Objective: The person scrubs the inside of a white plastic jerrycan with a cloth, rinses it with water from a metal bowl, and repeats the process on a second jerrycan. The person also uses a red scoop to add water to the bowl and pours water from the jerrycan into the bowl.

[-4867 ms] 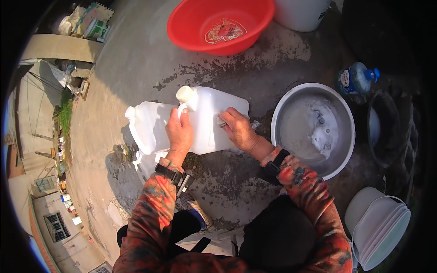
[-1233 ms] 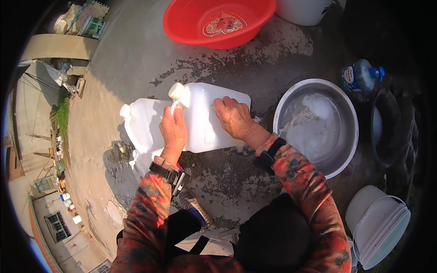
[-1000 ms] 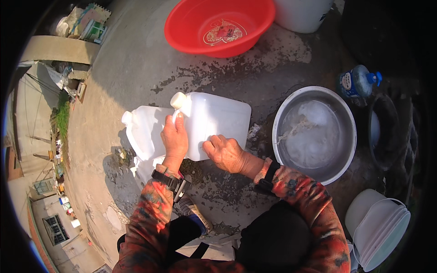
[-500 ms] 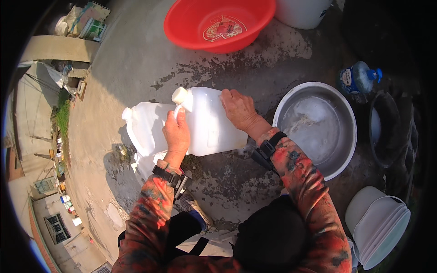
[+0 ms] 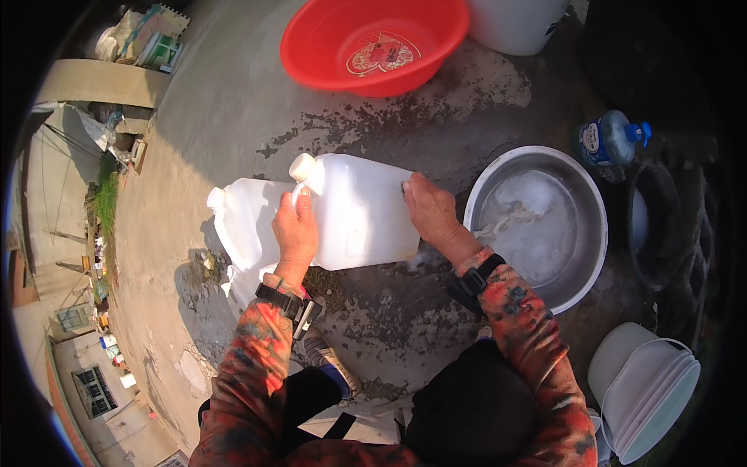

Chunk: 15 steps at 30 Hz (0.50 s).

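Note:
A white plastic jug [image 5: 359,214] with a cream cap [image 5: 302,166] lies tilted in front of me, its cap end toward the left. My left hand [image 5: 297,233] is closed round its handle near the cap, thumb on top. At the jug's opposite end, my right hand [image 5: 436,212] grips the base edge, with the fingertips partly hidden. Just left of my left hand stands a second white jug [image 5: 253,214], partly covered by the first. Close to my right wrist is a metal basin [image 5: 603,233] holding cloudy, foamy water [image 5: 537,241].
A red basin [image 5: 420,74] and a white bucket [image 5: 517,23] stand at the far side. Right of the metal basin are a blue-capped bottle [image 5: 615,138] and a dark round tub [image 5: 657,226]. Stacked pale buckets [image 5: 642,389] lean at the lower right. The concrete ground [image 5: 373,327] is wet in patches.
My right hand has slid from the jug's upper side to the right, down along its base end. The jug has tipped slightly, and my left hand keeps its hold on the handle.

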Each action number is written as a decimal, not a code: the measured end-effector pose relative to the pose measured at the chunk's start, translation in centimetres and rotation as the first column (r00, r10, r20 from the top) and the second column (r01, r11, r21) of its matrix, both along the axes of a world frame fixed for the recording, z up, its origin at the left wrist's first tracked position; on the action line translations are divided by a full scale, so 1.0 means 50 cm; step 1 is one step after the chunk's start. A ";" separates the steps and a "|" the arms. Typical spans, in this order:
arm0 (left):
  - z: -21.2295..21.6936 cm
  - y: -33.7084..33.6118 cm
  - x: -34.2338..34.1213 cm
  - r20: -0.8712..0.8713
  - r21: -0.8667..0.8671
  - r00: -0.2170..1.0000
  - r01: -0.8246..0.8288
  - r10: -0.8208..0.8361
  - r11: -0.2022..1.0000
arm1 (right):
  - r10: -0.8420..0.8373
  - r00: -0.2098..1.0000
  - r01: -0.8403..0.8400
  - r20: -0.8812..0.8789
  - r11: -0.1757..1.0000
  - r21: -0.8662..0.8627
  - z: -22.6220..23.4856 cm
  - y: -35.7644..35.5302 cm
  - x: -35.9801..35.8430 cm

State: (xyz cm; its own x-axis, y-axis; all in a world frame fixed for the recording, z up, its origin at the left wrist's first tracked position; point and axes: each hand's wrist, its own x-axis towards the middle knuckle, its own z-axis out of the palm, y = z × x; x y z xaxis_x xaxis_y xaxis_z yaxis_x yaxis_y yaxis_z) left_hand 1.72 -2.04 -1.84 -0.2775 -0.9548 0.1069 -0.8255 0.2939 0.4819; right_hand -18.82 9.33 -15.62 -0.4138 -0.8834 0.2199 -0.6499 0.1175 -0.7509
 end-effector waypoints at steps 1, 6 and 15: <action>0.000 -0.001 0.002 0.007 0.003 1.000 0.004 -0.004 1.000 | -0.002 0.999 0.001 0.032 1.000 0.026 -0.001 0.027 -0.001; 0.002 0.000 0.004 -0.001 0.033 1.000 -0.003 0.003 0.999 | 0.013 0.992 -0.012 0.127 1.000 -0.004 0.028 0.085 0.003; 0.007 0.006 -0.004 -0.008 0.028 1.000 -0.019 0.019 0.999 | 0.160 0.985 -0.139 0.065 0.957 -0.255 0.136 -0.028 0.004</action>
